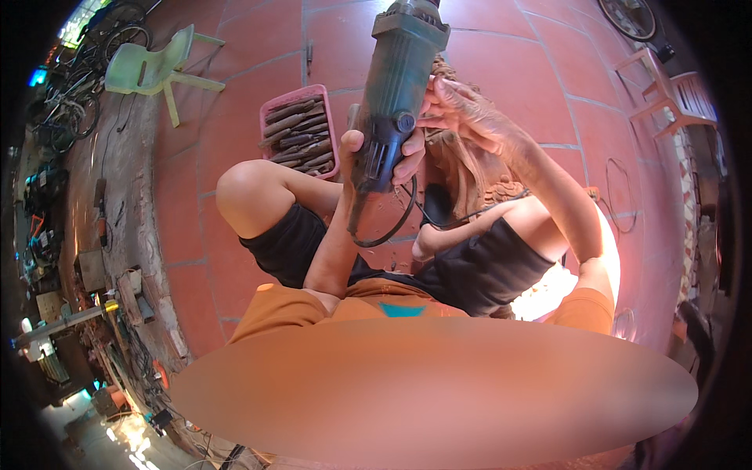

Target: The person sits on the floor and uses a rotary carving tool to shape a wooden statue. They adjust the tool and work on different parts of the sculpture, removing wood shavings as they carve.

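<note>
My left hand [392, 153] is wrapped round the lower body of a green and black electric grinder [399, 78], held upright in the picture. The grinder's head runs up to the top edge, where its tip is cut off. My right hand [470, 113] is beside the grinder, fingers stretched toward its right side; some fingertips are hidden, so I cannot tell whether they touch it. Below that hand lies a brown carved wood piece [462, 168], between my legs and partly covered by the hand and grinder. A black cord [407, 211] loops from the grinder's lower end.
A pink basket [334, 129] of several dark-handled tools [298, 133] stands on the red tile floor [258, 70] near my left knee. A pale green chair [157, 66] is at the far left, a pink chair [666, 90] at the far right. Bicycles [78, 86] and clutter line the left side.
</note>
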### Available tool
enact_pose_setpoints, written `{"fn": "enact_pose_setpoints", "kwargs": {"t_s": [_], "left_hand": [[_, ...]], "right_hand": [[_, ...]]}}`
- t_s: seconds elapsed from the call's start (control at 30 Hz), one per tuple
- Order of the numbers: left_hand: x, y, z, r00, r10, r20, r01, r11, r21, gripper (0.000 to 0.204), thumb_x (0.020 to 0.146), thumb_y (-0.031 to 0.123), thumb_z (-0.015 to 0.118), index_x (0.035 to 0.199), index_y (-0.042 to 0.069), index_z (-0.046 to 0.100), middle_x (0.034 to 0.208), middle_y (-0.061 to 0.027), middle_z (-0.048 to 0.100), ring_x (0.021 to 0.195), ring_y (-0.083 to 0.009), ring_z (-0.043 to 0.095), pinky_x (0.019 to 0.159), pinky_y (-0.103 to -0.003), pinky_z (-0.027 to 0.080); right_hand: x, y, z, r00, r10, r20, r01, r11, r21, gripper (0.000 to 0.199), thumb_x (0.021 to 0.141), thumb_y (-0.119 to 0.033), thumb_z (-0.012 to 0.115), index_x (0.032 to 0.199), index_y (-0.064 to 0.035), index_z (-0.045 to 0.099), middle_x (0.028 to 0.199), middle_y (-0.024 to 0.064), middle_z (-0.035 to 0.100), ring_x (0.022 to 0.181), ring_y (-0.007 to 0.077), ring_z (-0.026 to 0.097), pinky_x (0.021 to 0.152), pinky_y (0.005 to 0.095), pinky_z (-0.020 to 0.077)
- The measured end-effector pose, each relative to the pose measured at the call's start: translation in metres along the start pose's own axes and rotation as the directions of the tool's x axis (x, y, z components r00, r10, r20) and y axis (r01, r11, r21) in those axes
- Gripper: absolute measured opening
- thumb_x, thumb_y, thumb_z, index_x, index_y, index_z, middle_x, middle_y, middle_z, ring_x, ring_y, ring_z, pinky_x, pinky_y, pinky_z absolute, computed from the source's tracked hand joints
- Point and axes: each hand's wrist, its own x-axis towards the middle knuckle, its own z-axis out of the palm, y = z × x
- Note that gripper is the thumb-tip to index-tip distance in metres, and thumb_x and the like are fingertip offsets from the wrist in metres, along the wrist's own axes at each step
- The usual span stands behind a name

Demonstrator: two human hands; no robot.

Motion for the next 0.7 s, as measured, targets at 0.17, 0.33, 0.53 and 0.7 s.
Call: {"fn": "enact_pose_setpoints", "kwargs": {"t_s": [0.17,0.33,0.53,0.7], "left_hand": [[-0.016,-0.022,0.01,0.997,-0.076,0.026,0.079,0.987,-0.142,0.104,0.085,0.046,0.072,0.152,-0.012,0.018,0.093,-0.0123,0.051,0.066,-0.0184,0.056,0.051,-0.026,0.05],[-0.028,-0.04,0.001,0.989,-0.15,-0.001,0.148,0.973,-0.18,0.101,0.082,0.049,0.069,0.149,-0.012,0.026,0.092,-0.0122,0.052,0.066,-0.018,0.057,0.052,-0.027,0.05],[-0.025,-0.06,-0.013,0.981,-0.18,0.08,0.196,0.909,-0.368,0.099,0.084,0.042,0.073,0.151,-0.011,0.021,0.095,-0.0132,0.053,0.07,-0.0206,0.059,0.057,-0.029,0.052],[-0.022,-0.074,-0.021,0.975,-0.18,0.13,0.221,0.835,-0.504,0.102,0.085,0.037,0.076,0.153,-0.009,0.014,0.096,-0.0133,0.053,0.073,-0.0223,0.06,0.058,-0.03,0.053]], "right_hand": [[-0.019,0.01,0.03,0.999,-0.022,-0.024,0.025,0.99,0.139,0.076,0.094,-0.065,0.054,0.142,-0.0067,0.049,0.134,0.0147,0.062,0.126,0.0238,0.058,0.108,0.0441,0.0454],[-0.037,0.026,0.045,0.992,-0.029,-0.12,0.055,0.974,0.22,0.078,0.091,-0.063,0.061,0.142,-0.0049,0.048,0.136,0.0168,0.061,0.128,0.0254,0.058,0.113,0.0448,0.0421],[-0.044,0.035,0.037,0.976,-0.049,-0.212,0.098,0.968,0.23,0.071,0.092,-0.054,0.067,0.139,-0.0033,0.05,0.132,0.0168,0.063,0.127,0.0268,0.059,0.113,0.0437,0.0437],[-0.048,0.039,0.035,0.961,-0.052,-0.271,0.122,0.961,0.247,0.063,0.094,-0.047,0.068,0.135,-0.0014,0.054,0.127,0.0157,0.065,0.123,0.0269,0.062,0.109,0.044,0.0471]]}}
